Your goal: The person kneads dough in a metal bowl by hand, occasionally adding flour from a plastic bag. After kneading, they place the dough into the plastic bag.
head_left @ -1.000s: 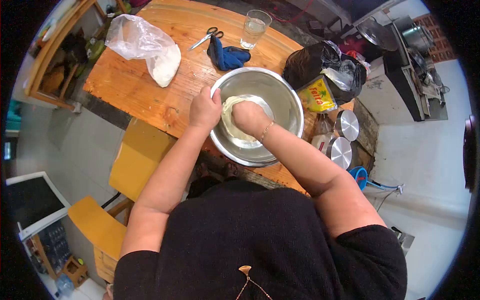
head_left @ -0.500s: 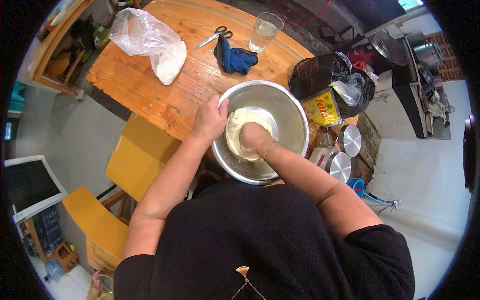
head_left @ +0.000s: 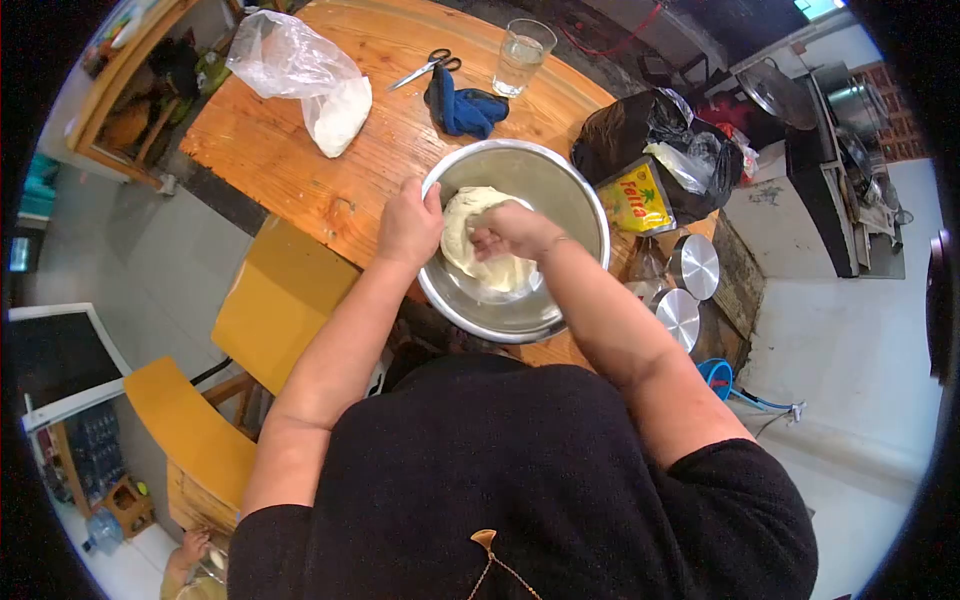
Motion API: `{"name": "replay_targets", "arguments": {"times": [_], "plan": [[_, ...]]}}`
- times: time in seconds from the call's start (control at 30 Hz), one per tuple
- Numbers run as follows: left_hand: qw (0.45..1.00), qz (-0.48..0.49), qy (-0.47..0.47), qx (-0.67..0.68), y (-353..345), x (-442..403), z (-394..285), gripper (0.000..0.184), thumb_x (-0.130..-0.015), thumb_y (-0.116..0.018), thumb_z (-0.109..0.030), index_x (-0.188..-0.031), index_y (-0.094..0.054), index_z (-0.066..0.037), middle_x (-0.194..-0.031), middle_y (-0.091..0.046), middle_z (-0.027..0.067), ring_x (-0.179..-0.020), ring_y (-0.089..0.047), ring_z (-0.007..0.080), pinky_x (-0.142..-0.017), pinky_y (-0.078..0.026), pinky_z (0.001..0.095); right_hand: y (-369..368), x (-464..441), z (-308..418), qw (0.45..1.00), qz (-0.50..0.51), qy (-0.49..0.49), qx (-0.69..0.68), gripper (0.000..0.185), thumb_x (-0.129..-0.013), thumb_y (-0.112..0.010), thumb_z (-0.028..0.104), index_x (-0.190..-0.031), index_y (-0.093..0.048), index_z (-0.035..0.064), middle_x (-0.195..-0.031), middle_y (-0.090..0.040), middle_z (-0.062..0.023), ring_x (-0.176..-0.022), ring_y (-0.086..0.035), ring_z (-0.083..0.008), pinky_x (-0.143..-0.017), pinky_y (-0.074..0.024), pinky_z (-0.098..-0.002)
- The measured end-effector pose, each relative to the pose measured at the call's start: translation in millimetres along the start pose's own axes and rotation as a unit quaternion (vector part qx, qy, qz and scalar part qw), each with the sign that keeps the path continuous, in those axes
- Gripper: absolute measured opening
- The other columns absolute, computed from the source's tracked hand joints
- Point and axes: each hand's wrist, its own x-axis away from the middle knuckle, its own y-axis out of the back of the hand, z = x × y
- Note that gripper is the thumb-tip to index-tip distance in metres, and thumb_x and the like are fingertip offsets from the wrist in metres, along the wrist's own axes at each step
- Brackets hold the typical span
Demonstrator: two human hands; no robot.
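A lump of pale dough (head_left: 466,222) lies in the left part of a large metal mixing bowl (head_left: 570,290). My left hand (head_left: 411,222) grips the bowl's left rim, thumb at the edge and fingers around the outside. Over the dough is my right hand (head_left: 512,232), its fingers curled inward and slightly smeared by motion. I see nothing held in those fingers; whether they touch the dough is hard to make out. The dough's surface looks uneven, with a raised fold toward its far side.
On the wooden table (head_left: 290,190) are a plastic bag of white powder (head_left: 338,115), scissors (head_left: 425,68), a dark blue cloth (head_left: 466,108) and a glass of clear liquid (head_left: 521,60). Right of the bowl sit a yellow packet (head_left: 637,200), a black bag (head_left: 625,135) and metal-lidded jars (head_left: 694,267).
My right hand has risen out of the dough, where it was pressed in, and its fingers now show. The dough's shape has shifted. My left hand stays on the bowl rim.
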Motion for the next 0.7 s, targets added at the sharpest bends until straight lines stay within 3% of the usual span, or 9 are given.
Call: {"name": "replay_targets", "arguments": {"times": [0.13,0.2,0.3,0.33,0.4,0.47,0.57,0.63,0.7], "plan": [[1.000,-0.024,-0.007,-0.013,-1.5,-4.0,1.1,0.027,-0.089,-0.052,-0.024,-0.086,-0.053,0.002,-0.076,-0.060,0.0289,-0.074,-0.058,0.0465,-0.066,-0.046,0.0522,-12.7,83.5,18.5,0.988,0.066,0.097,-0.096,0.025,-0.090,-0.056,0.015,-0.101,-0.059,-0.0072,-0.081,-0.059,-0.0078,-0.085,-0.061,-0.0197,-0.077,-0.0523,-0.0321],[1.000,0.005,0.015,-0.002,1.0,-7.5,-2.8,0.026,-0.089,-0.052,-0.024,-0.085,-0.053,0.002,-0.075,-0.060,0.0287,-0.074,-0.059,0.0461,-0.066,-0.046,0.0524,1.8,99.3,28.4,0.984,0.031,0.140,0.110,0.025,-0.088,-0.056,0.012,-0.106,-0.060,-0.0046,-0.104,-0.061,-0.0109,-0.086,-0.060,-0.0174,-0.075,-0.0523,-0.0304],[1.000,0.004,-0.030,0.000,-4.5,-10.6,3.4,0.025,-0.089,-0.052,-0.023,-0.085,-0.054,0.002,-0.075,-0.060,0.0282,-0.074,-0.059,0.0457,-0.067,-0.046,0.0516,34.7,73.3,31.3,0.913,-0.178,0.121,0.347,0.030,-0.084,-0.056,0.023,-0.092,-0.067,-0.0038,-0.087,-0.066,-0.0157,-0.079,-0.063,-0.0221,-0.076,-0.0492,-0.0346],[1.000,0.004,-0.029,-0.001,-4.9,-10.1,0.9,0.025,-0.089,-0.052,-0.023,-0.085,-0.054,0.002,-0.075,-0.060,0.0282,-0.074,-0.059,0.0457,-0.067,-0.046,0.0516,48.8,46.8,24.2,0.913,-0.178,0.121,0.347,0.030,-0.084,-0.056,0.023,-0.092,-0.067,-0.0038,-0.087,-0.066,-0.0157,-0.079,-0.063,-0.0221,-0.076,-0.0492,-0.0346],[0.999,0.032,-0.042,0.003,-2.6,-8.4,-4.0,0.026,-0.089,-0.051,-0.024,-0.086,-0.054,0.001,-0.075,-0.060,0.0275,-0.075,-0.059,0.0456,-0.068,-0.046,0.0510,71.0,-25.9,-3.4,0.827,-0.198,0.216,0.480,0.033,-0.079,-0.057,0.030,-0.081,-0.069,-0.0011,-0.079,-0.066,-0.0183,-0.078,-0.064,-0.0274,-0.078,-0.0479,-0.0360],[0.999,0.031,-0.029,-0.008,-3.4,-8.1,-3.5,0.026,-0.089,-0.051,-0.025,-0.086,-0.055,0.001,-0.076,-0.060,0.0274,-0.075,-0.059,0.0457,-0.068,-0.046,0.0509,56.0,-67.0,-5.8,0.884,-0.246,0.212,0.335,0.032,-0.076,-0.058,0.033,-0.077,-0.070,0.0024,-0.083,-0.066,-0.0187,-0.082,-0.063,-0.0315,-0.079,-0.0475,-0.0367],[0.999,0.035,-0.019,-0.023,-2.1,-10.8,-1.2,0.028,-0.089,-0.050,-0.026,-0.087,-0.055,0.001,-0.078,-0.061,0.0277,-0.076,-0.059,0.0457,-0.069,-0.046,0.0509,33.1,-78.2,4.2,0.816,-0.133,0.310,0.469,0.031,-0.073,-0.060,0.033,-0.079,-0.070,0.0042,-0.085,-0.066,-0.0188,-0.085,-0.063,-0.0323,-0.080,-0.0480,-0.0376],[0.999,0.036,-0.017,-0.028,1.0,-12.3,1.2,0.029,-0.090,-0.049,-0.027,-0.087,-0.055,0.001,-0.079,-0.061,0.0281,-0.077,-0.059,0.0458,-0.070,-0.046,0.0512,4.8,-60.9,2.8,0.871,-0.122,0.238,0.413,0.031,-0.072,-0.062,0.033,-0.083,-0.069,0.0049,-0.087,-0.066,-0.0191,-0.086,-0.063,-0.0338,-0.078,-0.0488,-0.0387],[0.997,0.049,-0.032,-0.056,1.0,-9.0,-0.8,0.029,-0.090,-0.050,-0.027,-0.089,-0.055,0.001,-0.080,-0.061,0.0287,-0.078,-0.059,0.0458,-0.070,-0.046,0.0510,-26.5,6.4,16.3,0.807,-0.069,0.239,0.536,0.031,-0.073,-0.061,0.029,-0.094,-0.065,0.0055,-0.092,-0.066,-0.0178,-0.086,-0.063,-0.0344,-0.077,-0.0490,-0.0415]]}}
